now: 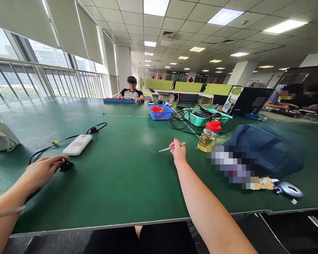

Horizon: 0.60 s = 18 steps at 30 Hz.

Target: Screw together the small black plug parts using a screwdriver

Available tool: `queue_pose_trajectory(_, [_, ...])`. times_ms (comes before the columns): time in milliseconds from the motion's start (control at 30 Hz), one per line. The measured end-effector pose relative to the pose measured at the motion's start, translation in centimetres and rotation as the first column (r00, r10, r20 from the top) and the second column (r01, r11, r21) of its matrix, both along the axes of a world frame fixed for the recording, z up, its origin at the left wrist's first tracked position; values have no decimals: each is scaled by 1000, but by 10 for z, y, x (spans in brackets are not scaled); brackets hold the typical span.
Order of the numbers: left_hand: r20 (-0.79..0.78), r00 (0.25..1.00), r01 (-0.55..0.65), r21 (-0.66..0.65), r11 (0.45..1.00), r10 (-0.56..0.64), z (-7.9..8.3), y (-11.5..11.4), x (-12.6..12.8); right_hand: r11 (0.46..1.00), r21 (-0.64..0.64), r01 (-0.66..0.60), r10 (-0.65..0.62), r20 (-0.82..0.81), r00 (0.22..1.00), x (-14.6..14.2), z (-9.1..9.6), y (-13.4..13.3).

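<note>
Head view: right hand [178, 152] pinches a slim, shiny metal tool [171, 147]; left hand [42, 171] lies open against a small black plug [66, 165].

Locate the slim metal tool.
Head view, just right of centre: the slim metal tool is pinched in the right hand, over the green table, left of the red-capped bottle.

Count as seen from your seat. You have two hands on one table [122, 183]: left hand [42, 171] at 10 o'clock, right hand [178, 152] at 12 o'clock.

- **Near you:** one slim tool [172, 147], one black plug [66, 165], one white power strip [77, 144].
- **At 1 o'clock:** two baskets, a blue basket [160, 115] and a teal basket [198, 121], and one red-capped bottle [208, 138].
- **Bags:** two, a blue bag [265, 148] at 2 o'clock and a white bag [1, 137] at 9 o'clock.
- **Other people:** one seated person [131, 92] at 12 o'clock. You cannot count the far group [291, 100] at 2 o'clock exactly.
</note>
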<state>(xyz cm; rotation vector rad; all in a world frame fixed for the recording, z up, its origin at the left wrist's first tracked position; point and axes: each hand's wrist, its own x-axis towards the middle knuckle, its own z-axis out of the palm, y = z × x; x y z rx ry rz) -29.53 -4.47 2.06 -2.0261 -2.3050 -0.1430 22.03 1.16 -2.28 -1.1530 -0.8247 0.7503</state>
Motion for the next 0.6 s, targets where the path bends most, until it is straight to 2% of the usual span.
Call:
queue_pose_trajectory(167, [-65,997,-38,-64,997,34,11,-5,10,1000,-1,-10,10,0,1000,-1,1,-1])
queue_pose_trajectory(333, [-114,993,-37,-93,995,27,13,-12,15,1000,-4,-21,21,-3,1000,-1,2,-1])
queue_pose_trajectory(467, [-111,992,-66,-120,991,53,7,-11,11,1000,-3,-28,28,1,1000,0,1,0])
queue_pose_trajectory(600, [-53,993,-107,-53,993,104,-10,-2,-12,1000,7,-28,28,8,1000,0,0,0])
